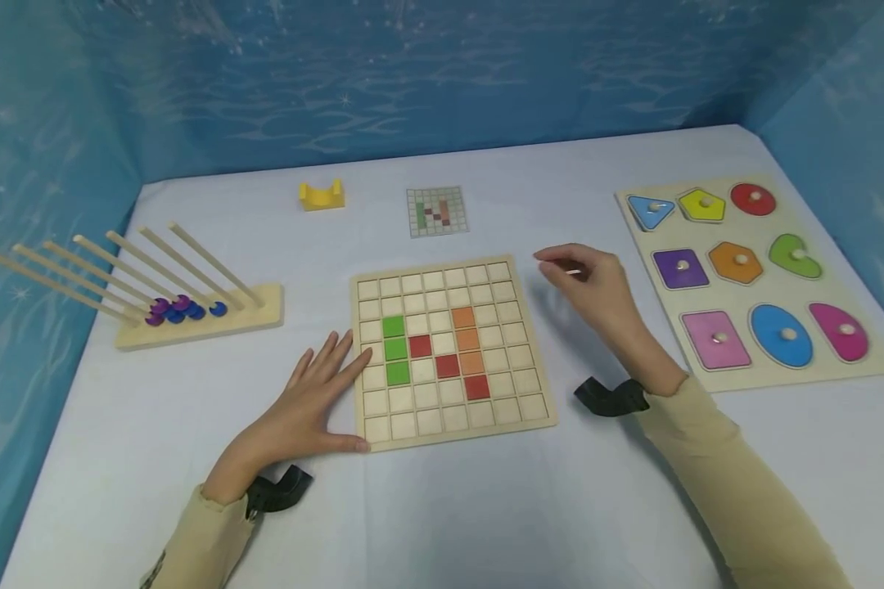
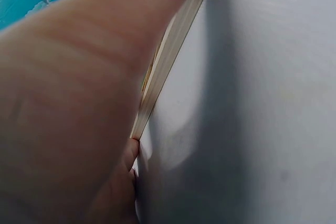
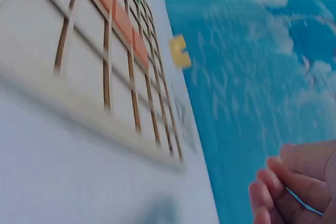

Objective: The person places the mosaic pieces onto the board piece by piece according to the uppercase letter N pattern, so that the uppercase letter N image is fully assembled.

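A square wooden grid board [image 1: 427,396] lies on the table, holding three green tiles [image 1: 395,349], three red tiles [image 1: 448,366] and three orange tiles [image 1: 467,339]. At its left edge rests my left hand [image 1: 302,413], fingers spread and thumb by the near left corner. The left wrist view shows the board's side edge [image 2: 167,61] beside that hand. My right hand [image 1: 597,282] hovers off the board's upper right side, fingers loosely bent and thumb close to the index finger. No object shows between its fingertips in the right wrist view.
Behind the board lies a small pattern card [image 1: 457,196], with a yellow notched block [image 1: 322,196] to its left. A wooden peg rack [image 1: 258,315] with purple and blue beads stands left. A knobbed shape puzzle [image 1: 648,298] lies right.
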Available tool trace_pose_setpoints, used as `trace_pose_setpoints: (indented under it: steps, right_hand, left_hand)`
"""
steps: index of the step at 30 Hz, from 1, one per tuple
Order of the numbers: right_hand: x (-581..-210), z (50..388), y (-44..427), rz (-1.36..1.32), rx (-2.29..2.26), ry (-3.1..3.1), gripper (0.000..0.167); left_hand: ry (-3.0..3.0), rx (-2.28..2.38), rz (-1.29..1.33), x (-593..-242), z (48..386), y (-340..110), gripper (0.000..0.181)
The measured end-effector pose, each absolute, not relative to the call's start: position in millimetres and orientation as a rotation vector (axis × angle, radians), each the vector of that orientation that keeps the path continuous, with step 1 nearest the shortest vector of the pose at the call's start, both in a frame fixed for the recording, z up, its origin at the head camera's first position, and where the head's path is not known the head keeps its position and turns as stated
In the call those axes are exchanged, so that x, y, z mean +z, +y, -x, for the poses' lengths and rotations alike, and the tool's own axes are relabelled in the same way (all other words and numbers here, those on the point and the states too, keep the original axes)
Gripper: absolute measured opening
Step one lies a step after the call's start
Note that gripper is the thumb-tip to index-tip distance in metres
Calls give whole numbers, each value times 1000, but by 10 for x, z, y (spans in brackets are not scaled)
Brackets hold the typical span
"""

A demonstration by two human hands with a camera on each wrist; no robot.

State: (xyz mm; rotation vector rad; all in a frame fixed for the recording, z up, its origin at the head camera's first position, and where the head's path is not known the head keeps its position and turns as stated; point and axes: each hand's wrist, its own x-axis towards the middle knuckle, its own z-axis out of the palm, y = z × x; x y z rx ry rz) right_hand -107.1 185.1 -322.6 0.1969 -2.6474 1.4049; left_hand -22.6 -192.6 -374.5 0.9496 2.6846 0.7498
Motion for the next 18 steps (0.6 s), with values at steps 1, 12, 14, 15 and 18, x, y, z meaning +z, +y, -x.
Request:
trace_pose_setpoints:
  steps: [1,12,14,15,18]
  right_hand:
    - [-3244,1076,1933,-130,1385,-2638,23]
    - [-3459,1042,2460,261,1252,-2768,40]
    - [-3487,1051,2477,259,1224,-2789,42]
    - [-3498,1057,2477,243,1204,-2799,42]
    - [-3518,1068,2468,181,1154,-2801,41]
  left_hand:
    - [2688,752,-952,-3749,225,-1928,112]
    - [2692,763,-957,-3740,219,-1923,111]
    - [2691,764,-956,-3736,217,-1921,111]
    - [2691,760,-955,-3737,217,-1921,111]
    - [2686,749,-949,-3733,215,-1922,111]
